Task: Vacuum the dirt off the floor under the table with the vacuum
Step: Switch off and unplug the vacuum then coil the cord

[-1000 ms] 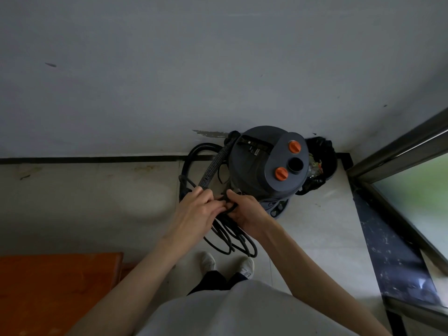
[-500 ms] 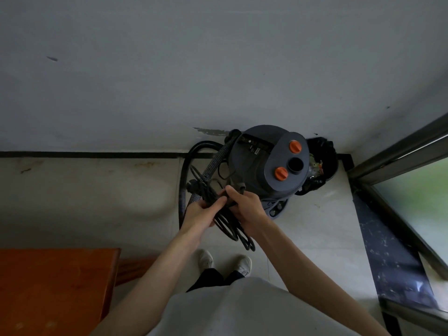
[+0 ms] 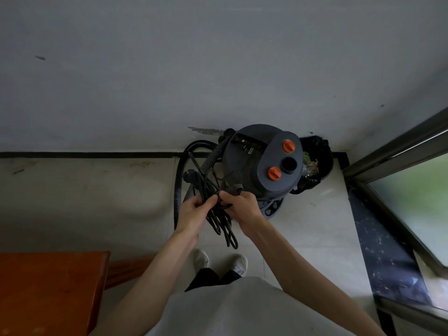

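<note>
1. Step in hand, as judged: preparation. The vacuum [image 3: 261, 163] stands idle against the wall; no suction work has begun. Both hands are busy with the bundled power cord [image 3: 219, 214], apparently loosening it.
2. Left hand [image 3: 192, 212]: fingers curled round the cord bundle, on the side away from the vacuum. Right hand [image 3: 242, 207]: fingers pinching the same bundle at its wrapped middle, just in front of the vacuum's base. Neither hand is free.
3. The vacuum is a dark grey canister, smooth plastic, roughly cylindrical, with a flat oval lid carrying two orange round knobs [image 3: 288, 146] and a black round port between them. It sits on the floor in the corner.
4. The hose [image 3: 213, 156] is ribbed and flexible; it leaves the vacuum's wall-side top and loops down on the side away from the window. A plug [image 3: 190, 177] appears to hang by it; not certain.
5. The cord is thin, matte black, folded into long narrow loops that dangle below the hands.
6. The floor [image 3: 84, 202] is pale, glossy tile. Table [image 3: 48, 292]: orange-brown wood, flat corner visible, well apart from the vacuum, nearer the person.
7. A black bin [image 3: 322, 151] with a bag liner stands just beside the vacuum, on the window side.
8. Next move calls for: freeing the cord fully, finding a socket (none visible), then bringing the vacuum towards the table.
</note>
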The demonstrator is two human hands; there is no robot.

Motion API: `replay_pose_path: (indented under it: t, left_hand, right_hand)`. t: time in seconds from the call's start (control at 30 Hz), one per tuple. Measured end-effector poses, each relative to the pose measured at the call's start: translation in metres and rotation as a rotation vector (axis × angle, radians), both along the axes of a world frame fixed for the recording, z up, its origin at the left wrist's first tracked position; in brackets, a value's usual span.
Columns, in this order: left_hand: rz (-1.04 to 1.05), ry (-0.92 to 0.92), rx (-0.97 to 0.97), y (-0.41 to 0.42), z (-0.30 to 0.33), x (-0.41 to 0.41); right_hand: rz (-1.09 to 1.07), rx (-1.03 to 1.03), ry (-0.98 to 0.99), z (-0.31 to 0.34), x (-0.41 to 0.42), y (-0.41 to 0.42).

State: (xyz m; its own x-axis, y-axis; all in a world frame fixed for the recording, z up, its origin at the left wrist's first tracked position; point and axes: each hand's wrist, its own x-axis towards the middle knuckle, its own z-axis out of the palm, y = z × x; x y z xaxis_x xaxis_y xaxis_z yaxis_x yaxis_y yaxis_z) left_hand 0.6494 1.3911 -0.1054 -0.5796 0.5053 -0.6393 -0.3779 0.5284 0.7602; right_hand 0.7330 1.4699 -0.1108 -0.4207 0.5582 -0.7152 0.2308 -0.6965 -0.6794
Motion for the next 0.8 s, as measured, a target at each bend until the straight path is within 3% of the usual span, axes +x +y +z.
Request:
replay_pose_path:
  t: [0.2, 0.33, 0.4, 0.67, 0.8]
  left_hand:
    - [0.021, 0.000, 0.019, 0.016, 0.001, -0.002]
    - [-0.051, 0.094, 0.023, 0.037, 0.004, -0.007]
    - [-0.137, 0.213, 0.010, 0.051, 0.007, -0.008]
    - [-0.625, 0.815, 0.052, 0.129, 0.009, -0.007]
    - [-0.841, 1.074, 0.133, 0.182, -0.012, -0.020]
  right_hand:
    - [0.062, 0.016, 0.021, 0.002, 0.006, 0.017]
    - [0.159, 0.073, -0.121, 0.003, 0.014, 0.035]
    - [0.159, 0.135, -0.163, 0.001, 0.021, 0.050]
    - [-0.099, 0.171, 0.008, 0.014, 0.015, 0.130]
    - [-0.204, 0.267, -0.104, 0.008, 0.008, 0.180]
